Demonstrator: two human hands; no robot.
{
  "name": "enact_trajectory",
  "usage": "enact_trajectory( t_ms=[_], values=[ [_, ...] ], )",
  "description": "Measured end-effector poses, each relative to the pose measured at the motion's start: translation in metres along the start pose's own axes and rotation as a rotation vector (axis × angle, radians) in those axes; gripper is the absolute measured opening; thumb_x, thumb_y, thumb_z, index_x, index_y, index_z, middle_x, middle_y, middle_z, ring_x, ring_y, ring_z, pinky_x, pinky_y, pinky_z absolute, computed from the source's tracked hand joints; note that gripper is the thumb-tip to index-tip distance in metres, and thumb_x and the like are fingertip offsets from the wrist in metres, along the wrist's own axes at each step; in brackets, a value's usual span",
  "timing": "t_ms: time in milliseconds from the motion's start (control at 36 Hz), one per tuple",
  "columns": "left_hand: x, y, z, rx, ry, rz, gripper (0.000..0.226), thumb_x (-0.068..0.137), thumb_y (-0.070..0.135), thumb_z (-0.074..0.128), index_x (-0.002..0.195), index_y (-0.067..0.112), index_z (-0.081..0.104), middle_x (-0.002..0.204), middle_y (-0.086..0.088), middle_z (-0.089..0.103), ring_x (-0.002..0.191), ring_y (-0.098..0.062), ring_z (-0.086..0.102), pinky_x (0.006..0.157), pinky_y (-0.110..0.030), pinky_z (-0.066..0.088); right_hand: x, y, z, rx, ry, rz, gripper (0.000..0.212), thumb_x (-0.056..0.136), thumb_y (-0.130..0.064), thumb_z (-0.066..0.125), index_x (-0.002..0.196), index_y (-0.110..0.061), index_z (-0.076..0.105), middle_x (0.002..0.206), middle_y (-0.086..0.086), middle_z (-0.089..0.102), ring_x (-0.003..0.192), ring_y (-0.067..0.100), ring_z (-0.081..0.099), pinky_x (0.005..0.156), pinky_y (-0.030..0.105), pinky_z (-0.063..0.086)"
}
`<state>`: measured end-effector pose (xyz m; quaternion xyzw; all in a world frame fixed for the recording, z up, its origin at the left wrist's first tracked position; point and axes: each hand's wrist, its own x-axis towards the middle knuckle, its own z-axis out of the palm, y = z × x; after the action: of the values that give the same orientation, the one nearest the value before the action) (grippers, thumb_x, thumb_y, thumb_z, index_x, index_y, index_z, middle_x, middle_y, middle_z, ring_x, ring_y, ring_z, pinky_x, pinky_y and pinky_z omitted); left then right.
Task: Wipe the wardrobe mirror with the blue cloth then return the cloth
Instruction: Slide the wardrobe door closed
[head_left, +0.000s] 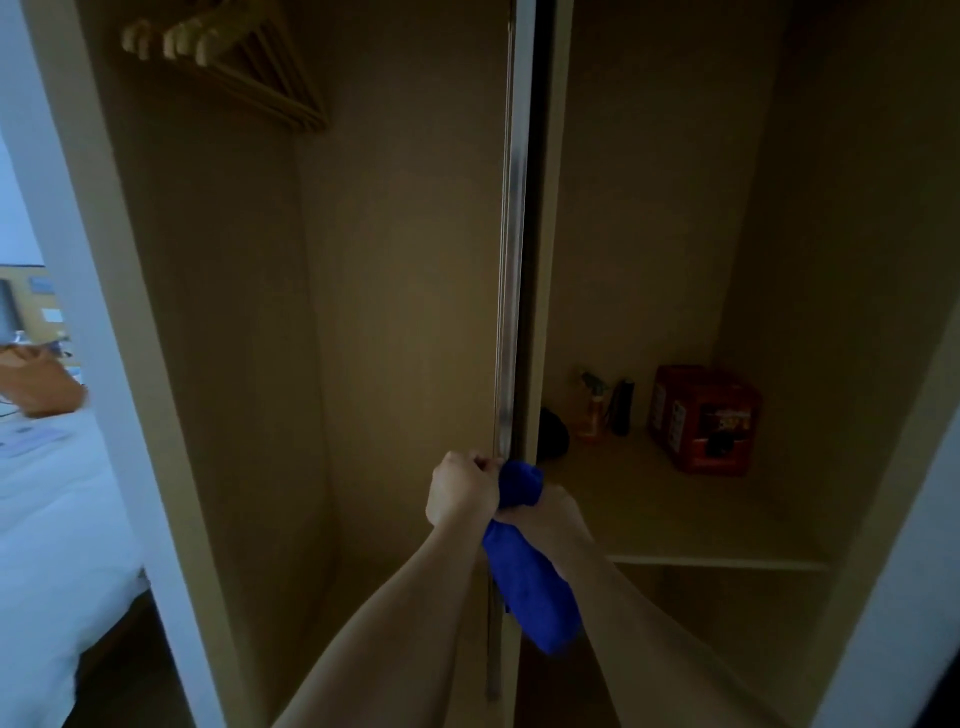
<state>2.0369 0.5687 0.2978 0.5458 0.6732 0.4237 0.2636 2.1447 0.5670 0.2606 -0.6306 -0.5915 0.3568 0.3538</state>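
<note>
The wardrobe door (511, 260) stands edge-on in the middle of the view, showing a narrow metal strip; its mirror face is hidden from me. My left hand (460, 493) has its fingers curled round the door's edge at waist height. Just to its right, my right hand (553, 514) grips the blue cloth (530, 582), which bunches above the fist and hangs down in a long fold against the door's edge.
Wooden hangers (223, 57) hang at the top left inside the wardrobe. On the right shelf (675, 525) stand a red box (704, 415), an orange spray bottle (592, 410) and dark items. A white bed (47, 519) and a brown bag (36, 384) lie at the left.
</note>
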Motion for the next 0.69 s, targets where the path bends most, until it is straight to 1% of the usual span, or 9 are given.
enact_trajectory(
  t_ms=[56,139,250,306,417,472,528,583,694],
  values=[
    [0.005,0.001,0.002,-0.013,0.012,-0.013,0.022,0.095,0.034,0.051,0.101,0.018,0.064,0.089,0.000,0.062,0.081,-0.015,0.060,0.073,-0.034,0.056,0.007,0.000,0.003,0.011,0.010,0.005,0.026,0.076,-0.034,0.073,0.090,-0.021,0.056,0.085,0.000,0.064,0.078,0.014,0.062,0.068,0.029,0.052],
    [0.010,0.000,0.005,-0.049,0.026,-0.046,0.025,0.094,0.037,0.051,0.104,0.019,0.065,0.088,0.001,0.062,0.077,-0.013,0.059,0.073,-0.035,0.057,0.012,-0.001,0.005,0.005,0.022,-0.011,0.022,0.077,-0.031,0.072,0.090,-0.020,0.058,0.086,0.002,0.065,0.080,0.018,0.063,0.076,0.036,0.055],
    [0.024,0.000,0.010,-0.035,0.009,-0.074,0.030,0.093,0.041,0.051,0.099,0.016,0.066,0.082,0.001,0.061,0.074,-0.013,0.060,0.072,-0.034,0.057,0.030,-0.005,0.005,-0.152,0.018,-0.003,0.033,0.080,-0.037,0.068,0.104,-0.018,0.058,0.097,0.004,0.065,0.088,0.019,0.062,0.079,0.034,0.053],
    [0.031,-0.001,0.012,-0.035,0.000,-0.076,0.030,0.093,0.041,0.051,0.098,0.016,0.065,0.081,0.000,0.061,0.075,-0.014,0.060,0.072,-0.034,0.057,0.038,-0.007,0.006,-0.250,0.025,0.008,0.036,0.081,-0.042,0.066,0.107,-0.019,0.057,0.099,0.003,0.065,0.089,0.019,0.062,0.079,0.033,0.053],
    [0.044,-0.001,0.017,-0.013,-0.012,-0.095,0.030,0.093,0.045,0.050,0.093,0.018,0.063,0.087,-0.002,0.063,0.078,-0.016,0.062,0.072,-0.036,0.057,0.046,-0.011,0.012,-0.441,0.078,-0.022,0.027,0.085,-0.047,0.057,0.097,-0.022,0.058,0.090,-0.001,0.064,0.082,0.017,0.063,0.068,0.031,0.052],
    [0.052,0.000,0.019,0.001,-0.018,-0.109,0.031,0.093,0.047,0.050,0.091,0.018,0.063,0.084,-0.002,0.063,0.076,-0.016,0.062,0.070,-0.035,0.057,0.051,-0.012,0.016,-0.566,0.134,-0.053,0.022,0.087,-0.046,0.053,0.083,-0.025,0.053,0.077,-0.004,0.060,0.073,0.016,0.061,0.059,0.029,0.048],
    [0.060,0.002,0.021,0.016,-0.025,-0.112,0.033,0.093,0.046,0.050,0.090,0.017,0.065,0.081,-0.002,0.064,0.073,-0.017,0.062,0.062,-0.032,0.053,0.057,-0.013,0.021,-0.712,0.180,-0.131,0.024,0.089,-0.043,0.050,0.072,-0.026,0.048,0.068,-0.007,0.055,0.065,0.014,0.057,0.053,0.026,0.042],
    [0.068,0.004,0.023,0.054,-0.026,-0.104,0.035,0.093,0.045,0.050,0.089,0.015,0.066,0.079,-0.002,0.064,0.070,-0.017,0.061,0.056,-0.029,0.047,0.064,-0.013,0.028,-0.794,0.201,-0.234,0.022,0.089,-0.038,0.048,0.070,-0.028,0.047,0.064,-0.007,0.056,0.062,0.015,0.056,0.056,0.027,0.042],
    [0.083,0.007,0.029,0.058,-0.030,-0.093,0.032,0.094,0.041,0.050,0.089,0.014,0.066,0.085,-0.004,0.067,0.077,-0.020,0.063,0.063,-0.031,0.049,0.079,-0.007,0.039,-1.000,0.140,-0.377,0.022,0.093,-0.028,0.041,0.072,-0.022,0.037,0.059,-0.003,0.040,0.066,0.021,0.045,0.063,0.033,0.031]
  ],
)
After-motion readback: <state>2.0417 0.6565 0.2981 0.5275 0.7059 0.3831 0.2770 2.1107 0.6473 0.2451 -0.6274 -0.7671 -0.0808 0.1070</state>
